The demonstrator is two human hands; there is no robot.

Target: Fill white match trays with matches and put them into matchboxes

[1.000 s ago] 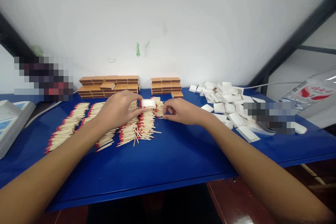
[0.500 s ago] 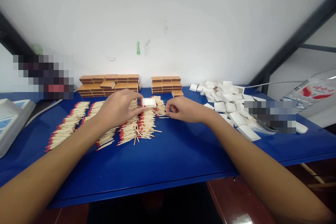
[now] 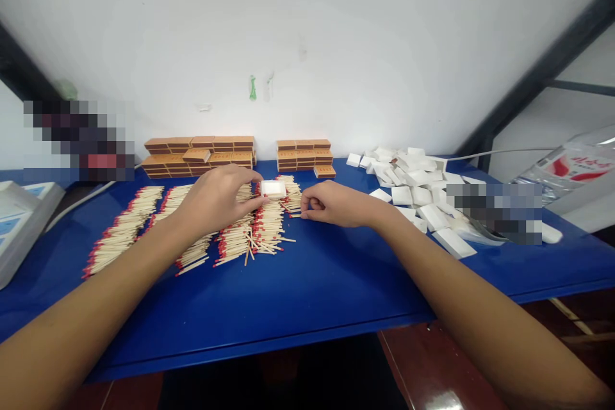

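Rows of red-tipped matchsticks lie across the blue table. A small white tray rests on top of the matches near the middle. My left hand lies over the matches, its fingertips and thumb touching the tray's left side. My right hand sits just right of the match pile, fingers curled in a pinch at the pile's edge; what it holds is too small to make out.
Stacks of brown matchbox sleeves and a second stack of sleeves stand against the white wall. A heap of white inner trays lies at the right. A grey device sits at the left edge, a plastic bag at far right.
My right hand has shifted slightly along the right edge of the match pile, out and back. The left hand and the white tray have stayed in place.
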